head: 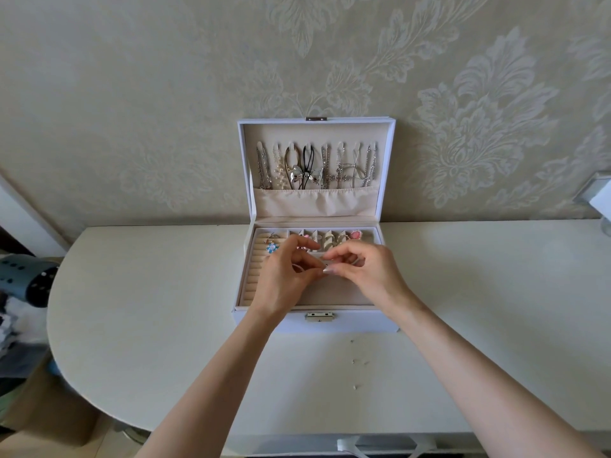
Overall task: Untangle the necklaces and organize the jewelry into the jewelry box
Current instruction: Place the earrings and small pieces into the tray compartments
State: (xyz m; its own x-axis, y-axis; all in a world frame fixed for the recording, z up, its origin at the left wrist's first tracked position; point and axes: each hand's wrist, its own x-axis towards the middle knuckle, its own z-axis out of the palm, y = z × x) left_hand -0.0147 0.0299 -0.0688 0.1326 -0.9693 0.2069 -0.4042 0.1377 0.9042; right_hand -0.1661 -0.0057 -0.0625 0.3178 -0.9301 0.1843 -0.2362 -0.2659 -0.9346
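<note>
A white jewelry box (357,322) stands open on the table against the wall. Several necklaces (314,168) hang from hooks inside its raised lid (246,166), their ends tucked into a fabric pouch. Rings and earrings sit in the tray's back compartments, among them a blue flower piece (271,247) and a pink one (355,235). Over the tray, my left hand (286,282) and my right hand (367,271) meet, and both pinch a small silvery piece (325,268) between their fingertips. The piece is too small to name.
The white table (148,309) has a rounded left end. A few tiny pieces (355,361) lie on it in front of the box. A dark dotted object (29,279) and clutter sit off the left edge. A pale object (600,196) is at the far right.
</note>
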